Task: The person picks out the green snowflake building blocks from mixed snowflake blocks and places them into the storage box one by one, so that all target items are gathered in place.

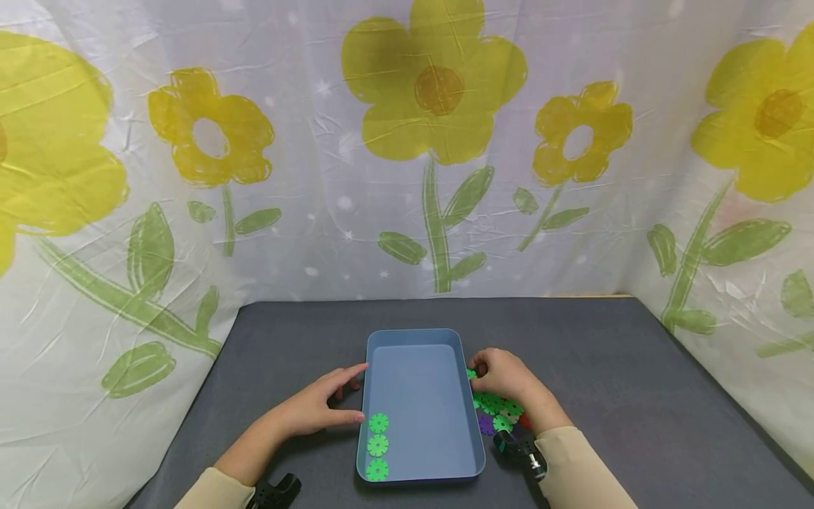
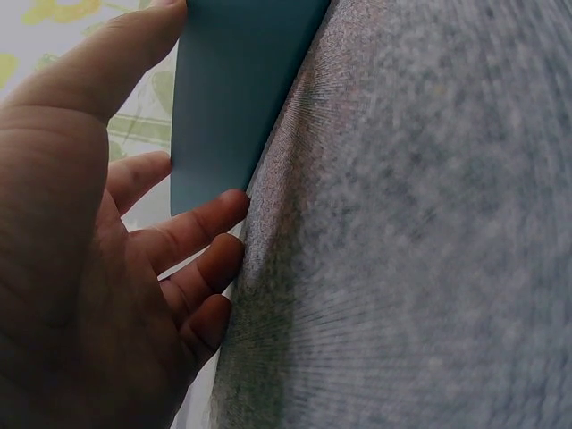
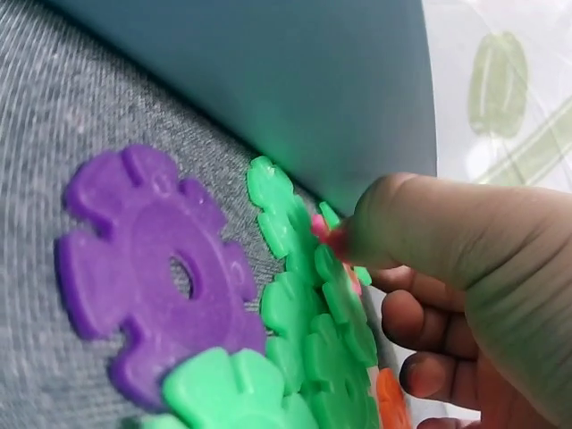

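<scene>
A blue rectangular tray (image 1: 420, 396) lies on the table, with three green notched plastic discs (image 1: 378, 445) in a column along its left side, near the front corner. My left hand (image 1: 311, 406) is spread at the tray's left side, thumb and fingertips touching the wall; the left wrist view shows the fingers (image 2: 183, 237) against it. Beside the right wall my right hand (image 1: 505, 375) pinches a green disc (image 1: 471, 373) between thumb and fingers, partly hidden. Under that hand lies a pile of discs: green (image 3: 344, 375), purple (image 3: 152, 268), orange (image 3: 391, 398) and a pink bit (image 3: 319, 225).
The tray stands in the middle of a dark grey cloth-covered table (image 1: 305, 332). A curtain (image 1: 305, 177) printed with yellow flowers hangs behind and at both sides. Black wrist camera mounts (image 1: 275, 491) sit close to the table at each forearm.
</scene>
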The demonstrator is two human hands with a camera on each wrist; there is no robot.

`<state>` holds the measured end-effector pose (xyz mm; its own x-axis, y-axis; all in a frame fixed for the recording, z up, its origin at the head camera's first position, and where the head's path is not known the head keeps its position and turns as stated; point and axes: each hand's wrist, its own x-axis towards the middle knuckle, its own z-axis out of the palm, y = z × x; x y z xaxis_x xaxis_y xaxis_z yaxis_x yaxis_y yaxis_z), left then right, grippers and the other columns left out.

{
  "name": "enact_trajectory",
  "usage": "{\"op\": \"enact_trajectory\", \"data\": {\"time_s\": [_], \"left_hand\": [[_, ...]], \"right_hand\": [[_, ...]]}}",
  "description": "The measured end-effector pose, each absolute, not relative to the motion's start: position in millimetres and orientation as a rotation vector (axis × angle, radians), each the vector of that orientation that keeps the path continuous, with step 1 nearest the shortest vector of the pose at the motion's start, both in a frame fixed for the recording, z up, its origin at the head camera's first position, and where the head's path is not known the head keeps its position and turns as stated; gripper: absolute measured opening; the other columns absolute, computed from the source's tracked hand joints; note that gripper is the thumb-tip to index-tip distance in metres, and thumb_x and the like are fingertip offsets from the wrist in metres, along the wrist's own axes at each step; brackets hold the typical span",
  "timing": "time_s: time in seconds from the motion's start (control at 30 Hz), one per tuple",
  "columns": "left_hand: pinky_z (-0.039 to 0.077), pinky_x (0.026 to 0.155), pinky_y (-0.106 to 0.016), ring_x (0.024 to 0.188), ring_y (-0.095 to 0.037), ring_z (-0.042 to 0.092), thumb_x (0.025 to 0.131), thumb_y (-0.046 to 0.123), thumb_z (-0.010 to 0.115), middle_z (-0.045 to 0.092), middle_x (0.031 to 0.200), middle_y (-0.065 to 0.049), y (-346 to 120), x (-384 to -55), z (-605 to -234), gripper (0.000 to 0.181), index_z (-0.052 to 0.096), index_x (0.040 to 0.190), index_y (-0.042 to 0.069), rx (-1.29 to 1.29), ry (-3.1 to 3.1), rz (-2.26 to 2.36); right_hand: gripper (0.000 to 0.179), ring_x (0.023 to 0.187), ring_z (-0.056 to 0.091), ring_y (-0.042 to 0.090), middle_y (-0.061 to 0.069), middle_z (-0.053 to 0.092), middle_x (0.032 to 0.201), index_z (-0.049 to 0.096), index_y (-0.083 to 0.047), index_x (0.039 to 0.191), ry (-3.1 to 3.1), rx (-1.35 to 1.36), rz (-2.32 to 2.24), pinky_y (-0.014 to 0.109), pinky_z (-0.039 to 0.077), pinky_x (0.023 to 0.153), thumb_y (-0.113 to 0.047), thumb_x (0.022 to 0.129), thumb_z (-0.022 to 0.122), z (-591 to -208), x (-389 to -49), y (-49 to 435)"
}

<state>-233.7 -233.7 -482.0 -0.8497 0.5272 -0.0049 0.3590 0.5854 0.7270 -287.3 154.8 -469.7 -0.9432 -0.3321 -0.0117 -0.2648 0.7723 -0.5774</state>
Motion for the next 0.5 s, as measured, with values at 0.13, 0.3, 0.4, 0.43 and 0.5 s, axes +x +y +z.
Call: {"op": "enact_trajectory", "data": {"time_s": [0.13, 0.3, 0.4, 0.43, 0.5], "left_hand": [[0.041, 0.084, -0.045, 0.102, -0.023, 0.048, 0.092, 0.043, 0.079, 0.054, 0.125, -0.003, -234, -233, -482, 0.087, 0.034, 0.162, 0.017, 0.739, 2.600, 1.119], [0.041, 0.086, -0.046, 0.103, -0.023, 0.049, 0.091, 0.043, 0.079, 0.054, 0.125, -0.003, -233, -233, -481, 0.087, 0.034, 0.162, 0.018, 0.727, 2.598, 1.121], [0.041, 0.087, -0.047, 0.104, -0.023, 0.049, 0.091, 0.043, 0.079, 0.054, 0.126, -0.004, -234, -233, -480, 0.087, 0.034, 0.162, 0.018, 0.727, 2.591, 1.123], [0.041, 0.086, -0.046, 0.104, -0.023, 0.049, 0.091, 0.043, 0.079, 0.054, 0.126, -0.004, -234, -233, -480, 0.087, 0.034, 0.162, 0.018, 0.730, 2.588, 1.124], [0.041, 0.086, -0.046, 0.104, -0.023, 0.049, 0.091, 0.043, 0.079, 0.054, 0.126, -0.004, -234, -233, -481, 0.088, 0.034, 0.162, 0.017, 0.733, 2.587, 1.124]], "right_hand": [[0.026, 0.070, 0.051, 0.015, -0.004, 0.058, 0.077, 0.074, -0.010, 0.099, 2.884, -0.505, -0.855, 0.037, 0.045, 0.069, -0.023, 0.079, 0.086, -470, -288, 156], [0.027, 0.071, 0.052, 0.016, -0.003, 0.059, 0.084, 0.073, -0.011, 0.101, 2.904, -0.469, -0.830, 0.037, 0.046, 0.067, -0.021, 0.079, 0.086, -464, -288, 162], [0.026, 0.074, 0.053, 0.018, -0.001, 0.060, 0.089, 0.072, -0.011, 0.103, 2.915, -0.421, -0.854, 0.039, 0.047, 0.070, -0.018, 0.081, 0.084, -458, -289, 168], [0.026, 0.075, 0.054, 0.018, -0.001, 0.060, 0.090, 0.072, -0.011, 0.103, 2.919, -0.415, -0.870, 0.040, 0.048, 0.070, -0.018, 0.081, 0.083, -455, -289, 170], [0.023, 0.077, 0.052, 0.018, 0.000, 0.060, 0.090, 0.072, -0.011, 0.103, 2.944, -0.426, -0.882, 0.040, 0.047, 0.071, -0.018, 0.083, 0.082, -449, -289, 173]]}}
